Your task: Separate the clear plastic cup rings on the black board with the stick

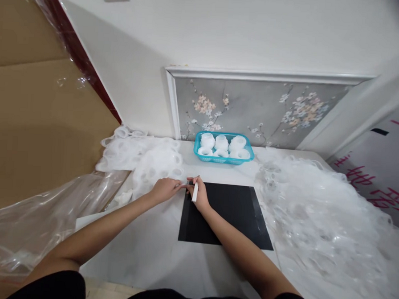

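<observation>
A: State the pose of the left arm.
B: The left forearm extends forward and inward over the white table (130, 253). The left hand (165, 190) is palm-down, with the fingers directed toward the right hand (201, 196). Its fingertips lie at the upper left corner of the black mat (231, 213).

A: State the pose of the right arm.
B: The right forearm crosses the mat diagonally from the near right. The hand is at the mat's far left corner, fingers curled, fingertips close to those of the left hand.

A: Specify the grasp of each hand.
B: The right hand grasps a slim white stick (195, 192), whose lower end is directed back toward the wearer. At the left fingertips is a small translucent piece (187, 183); whether the left fingers pinch it or only touch it cannot be determined.

A: Identify the surrounding items.
B: A blue basket (225, 160) containing white ring-shaped pieces (207, 141) stands beyond the mat, near the wall. A pile of translucent rings (157, 163) lies just beyond the left hand. A larger translucent heap (319, 214) occupies the table's right side.
</observation>
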A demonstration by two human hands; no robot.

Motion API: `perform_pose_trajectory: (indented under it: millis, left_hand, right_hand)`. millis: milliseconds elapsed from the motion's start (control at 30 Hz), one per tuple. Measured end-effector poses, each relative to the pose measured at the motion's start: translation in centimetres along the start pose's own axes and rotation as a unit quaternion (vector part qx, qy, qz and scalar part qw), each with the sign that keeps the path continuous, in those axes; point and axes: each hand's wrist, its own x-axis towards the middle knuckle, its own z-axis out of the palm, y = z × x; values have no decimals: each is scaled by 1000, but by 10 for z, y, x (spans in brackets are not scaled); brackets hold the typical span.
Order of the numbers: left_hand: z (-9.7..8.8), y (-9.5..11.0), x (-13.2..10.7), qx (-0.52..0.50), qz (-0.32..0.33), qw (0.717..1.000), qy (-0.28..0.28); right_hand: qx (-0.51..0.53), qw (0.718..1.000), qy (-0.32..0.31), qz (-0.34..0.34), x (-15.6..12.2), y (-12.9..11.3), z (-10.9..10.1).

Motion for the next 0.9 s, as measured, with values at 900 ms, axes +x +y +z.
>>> perform_pose_trajectory:
  millis: [900]
  left_hand:
    - [1,-15,6,-436,-149,886,-52]
  right_hand:
    - [24,1000,-6,-8,3,5,-3]
